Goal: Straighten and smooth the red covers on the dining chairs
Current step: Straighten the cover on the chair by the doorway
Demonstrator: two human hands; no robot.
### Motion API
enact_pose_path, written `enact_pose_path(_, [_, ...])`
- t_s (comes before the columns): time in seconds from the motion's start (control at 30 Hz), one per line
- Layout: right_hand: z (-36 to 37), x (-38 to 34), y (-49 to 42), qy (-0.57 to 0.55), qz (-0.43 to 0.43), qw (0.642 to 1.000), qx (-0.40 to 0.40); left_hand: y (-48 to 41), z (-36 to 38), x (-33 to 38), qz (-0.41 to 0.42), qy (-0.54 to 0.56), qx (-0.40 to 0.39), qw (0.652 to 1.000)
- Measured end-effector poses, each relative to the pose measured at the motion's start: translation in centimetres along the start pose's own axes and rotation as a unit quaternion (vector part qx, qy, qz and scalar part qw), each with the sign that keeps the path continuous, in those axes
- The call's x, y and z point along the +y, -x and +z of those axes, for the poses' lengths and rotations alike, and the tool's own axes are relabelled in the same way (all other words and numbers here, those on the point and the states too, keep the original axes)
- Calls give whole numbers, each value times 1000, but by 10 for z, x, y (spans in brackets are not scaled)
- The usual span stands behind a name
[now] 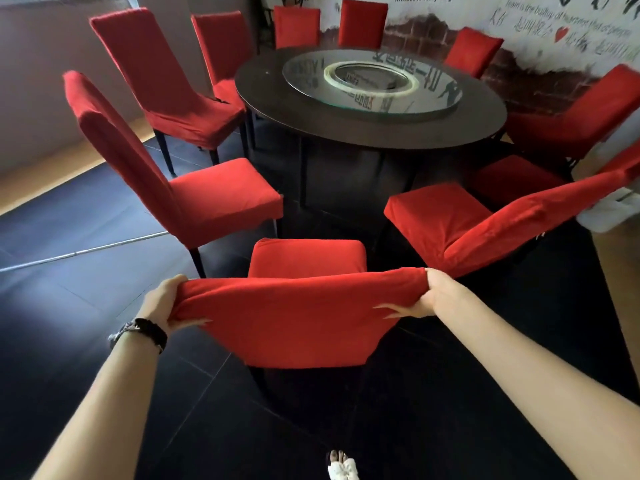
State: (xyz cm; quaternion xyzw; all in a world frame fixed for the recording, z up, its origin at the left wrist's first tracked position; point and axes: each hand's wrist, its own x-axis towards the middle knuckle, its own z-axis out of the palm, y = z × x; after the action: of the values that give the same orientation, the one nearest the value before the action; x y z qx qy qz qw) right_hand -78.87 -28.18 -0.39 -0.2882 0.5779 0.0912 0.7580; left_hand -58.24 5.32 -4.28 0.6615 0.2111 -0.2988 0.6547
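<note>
Left grip (162, 301), right grip (431, 295): cover (294, 320) crosswise

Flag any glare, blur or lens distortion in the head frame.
Head view: wide-angle bowing, worst at the edges, where the chair on the right leans and stretches; the glass turntable mirrors the wall lettering, itself smeared; the dark floor tiles carry a pale sheen at the frame's left; the left hand and right hand gripping the near chair cover are reasonably sharp, slightly soft-edged.
</note>
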Motion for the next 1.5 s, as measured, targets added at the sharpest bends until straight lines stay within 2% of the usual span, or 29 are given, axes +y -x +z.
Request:
enact_pose_path(0.17, [-8,-36,-9,8,13,999,31,-4,25,-5,0,20,10,1000])
enact_pose_path(0.3, [-15,-75,-14,-56,-2,998,36,-14,54,6,1,34,4,999])
enact_pose_path(0.67, [-48,-184,-57,-76,-4,996,47,-50,168,40,-8,45,-24,999])
enact_pose_path(0.9, [-31,-230,-84,-111,-32,992,54,-112,214,84,-13,22,-30,999])
enact_pose_path(1.13, [-2,-266,-88,-84,-28,995,49,-151,237,123,-32,13,-19,999])
enact_pose_path(1.33, [16,-284,-96,-143,-14,989,31,-168,247,148,-44,53,-11,998])
enact_pose_path(1.5, [20,-277,-91,-198,-38,978,47,-161,240,144,-37,168,-19,985])
